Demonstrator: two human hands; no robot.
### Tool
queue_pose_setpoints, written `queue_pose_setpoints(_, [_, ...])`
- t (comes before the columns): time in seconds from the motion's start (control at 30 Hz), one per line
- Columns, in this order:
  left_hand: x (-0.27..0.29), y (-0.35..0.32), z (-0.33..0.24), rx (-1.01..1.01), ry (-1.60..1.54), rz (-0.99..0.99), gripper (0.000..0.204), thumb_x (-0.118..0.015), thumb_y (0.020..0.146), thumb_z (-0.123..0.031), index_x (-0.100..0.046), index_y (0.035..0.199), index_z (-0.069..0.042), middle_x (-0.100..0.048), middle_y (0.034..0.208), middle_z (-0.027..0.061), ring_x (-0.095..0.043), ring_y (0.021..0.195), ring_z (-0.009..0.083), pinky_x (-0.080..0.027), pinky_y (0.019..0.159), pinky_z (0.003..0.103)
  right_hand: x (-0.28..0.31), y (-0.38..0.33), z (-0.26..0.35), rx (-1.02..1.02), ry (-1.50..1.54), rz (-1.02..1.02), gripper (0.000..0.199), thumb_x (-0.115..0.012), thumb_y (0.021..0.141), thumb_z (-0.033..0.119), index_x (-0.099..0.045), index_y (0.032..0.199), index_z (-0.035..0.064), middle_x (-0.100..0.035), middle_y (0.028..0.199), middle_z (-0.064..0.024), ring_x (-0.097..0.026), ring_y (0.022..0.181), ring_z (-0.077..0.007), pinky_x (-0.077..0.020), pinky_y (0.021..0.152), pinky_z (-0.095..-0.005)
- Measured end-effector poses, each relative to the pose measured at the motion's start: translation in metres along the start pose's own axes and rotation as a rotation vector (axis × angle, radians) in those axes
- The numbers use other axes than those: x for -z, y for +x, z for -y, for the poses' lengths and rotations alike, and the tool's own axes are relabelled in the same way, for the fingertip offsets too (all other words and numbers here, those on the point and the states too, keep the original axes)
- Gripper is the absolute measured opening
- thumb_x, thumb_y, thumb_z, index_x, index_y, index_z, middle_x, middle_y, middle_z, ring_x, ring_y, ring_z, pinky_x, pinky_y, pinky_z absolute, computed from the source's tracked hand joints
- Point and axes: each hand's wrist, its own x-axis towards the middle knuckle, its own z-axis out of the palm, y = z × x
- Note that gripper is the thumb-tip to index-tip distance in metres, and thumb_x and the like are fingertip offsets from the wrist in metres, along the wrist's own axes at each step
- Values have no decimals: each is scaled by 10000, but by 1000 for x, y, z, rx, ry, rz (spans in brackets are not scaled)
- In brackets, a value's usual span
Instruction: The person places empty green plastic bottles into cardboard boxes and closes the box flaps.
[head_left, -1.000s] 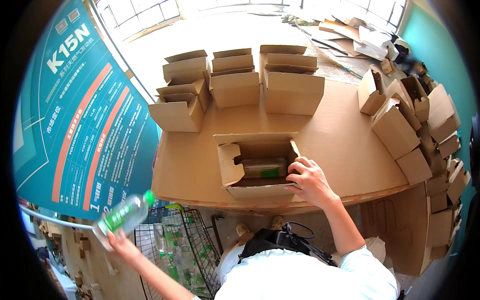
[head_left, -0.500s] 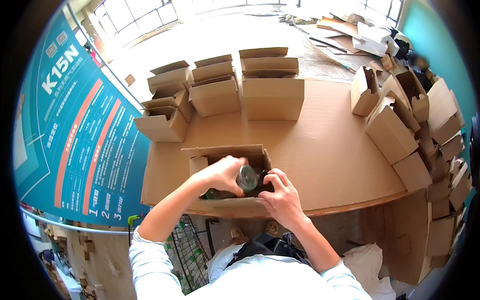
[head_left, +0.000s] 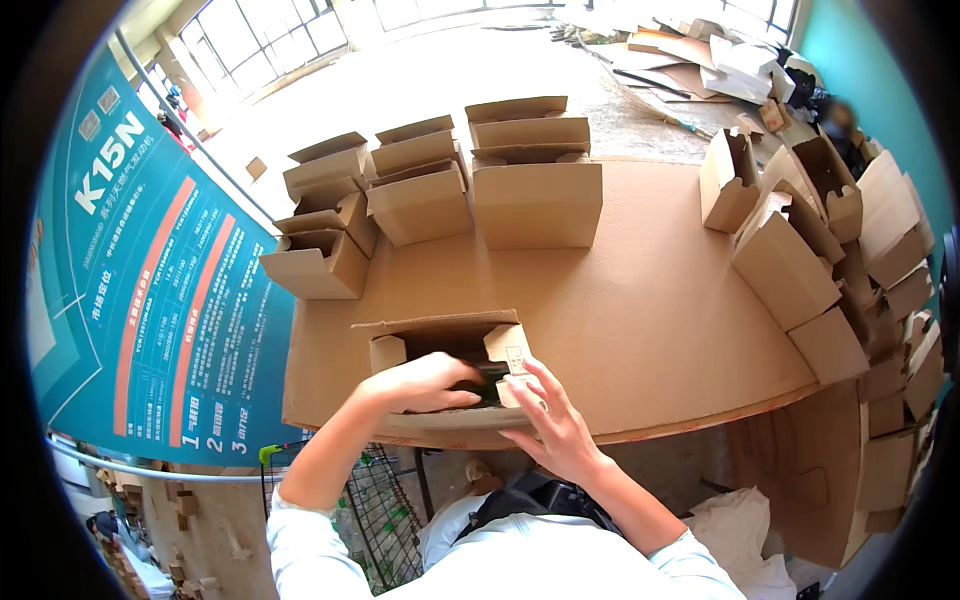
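Note:
An open cardboard box point(head_left: 395, 350) stands near the front edge of the cardboard-covered table point(head_left: 660, 310). My left hand point(head_left: 420, 383) reaches down into the box and grips a dark green bottle point(head_left: 492, 374), most of which is hidden by my fingers and the box wall. My right hand point(head_left: 552, 420) holds the box at its front right corner, with the fingers pressed on the small side flap point(head_left: 512, 352). The two hands are close together over the box's opening.
Several empty open boxes point(head_left: 535, 190) stand along the far side, more at the left point(head_left: 320, 265), and a pile point(head_left: 800, 270) on the right. A teal banner point(head_left: 150, 280) hangs at left. A wire basket point(head_left: 375, 500) sits under the table's edge.
My left hand brought a bottle up from the lower left and has lowered it into the box. My right hand stayed at the box's front right corner.

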Motion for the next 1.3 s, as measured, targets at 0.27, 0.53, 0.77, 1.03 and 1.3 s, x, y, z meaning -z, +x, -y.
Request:
queue_pose_setpoints(0.27, [-58,-121,10,257,-69,-773,489,-811,747,-179,-647,1186,-39,-626,1222,162,-584,1155,302,-471,987,386,1,14,-8,-276,-17,85,855,-816,734,132,-370,1464,142,-613,1199,-150,-598,1129,-263,-503,930,-403])
queue_pose_setpoints(0.53, [-62,-108,47,263,215,-1017,1182,-872,619,-163,-147,1552,-125,-163,1610,94,-115,1495,290,-159,1228,420,3,97,-18,79,-454,183,828,-852,676,258,-470,1389,82,-518,1360,-123,-457,1301,-285,-341,1140,-422])
queue_pose_setpoints(0.77, [-58,-98,72,211,491,-792,1006,-802,711,-414,-283,1527,-136,-153,1614,110,-105,1498,296,-124,1219,472,-26,63,-22,114,-417,359,504,-712,832,444,-681,1140,46,-582,1227,-97,-516,1194,-287,-405,1060,-416])
queue_pose_setpoints(1.03, [-57,-88,70,164,268,-549,1149,-781,601,-681,-313,1519,-173,-93,1603,178,5,1474,440,-127,1197,548,-15,40,9,-139,-617,438,949,-787,739,473,-318,1514,193,-267,1568,-139,-179,1473,-332,-203,1197,-500])
queue_pose_setpoints(1.3, [-93,-86,74,138,18,-879,1181,-920,526,-384,-305,1511,-167,-98,1588,234,-196,1434,470,-290,1149,524,-13,0,-6,-415,-67,194,1055,-860,678,142,-240,1530,199,-352,1529,-139,-407,1361,-359,-358,1143,-417])
